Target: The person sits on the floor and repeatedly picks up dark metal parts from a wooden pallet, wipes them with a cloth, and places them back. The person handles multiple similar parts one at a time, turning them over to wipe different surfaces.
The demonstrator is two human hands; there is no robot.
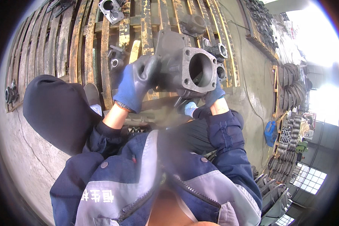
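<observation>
A large dark grey metal casting (169,69), hollow, with a square four-holed flange around a wide round bore, is held up in front of me between both hands. My left hand (139,77), in a blue glove with a dark coated palm, is closed on the casting's left side. Under the flange's right side is my right hand (215,94), in a blue glove; its fingers are mostly hidden behind the casting, which it supports. The bore faces up toward me and slightly to the right.
Wooden slatted pallets (88,49) stretch beneath and beyond my hands. On them lie a flanged casting (111,11), a small casting (116,58) and a cylindrical casting (195,24). Stacked metal parts (292,86) stand at the right, near a blue object (270,133). A cable (248,90) crosses the floor.
</observation>
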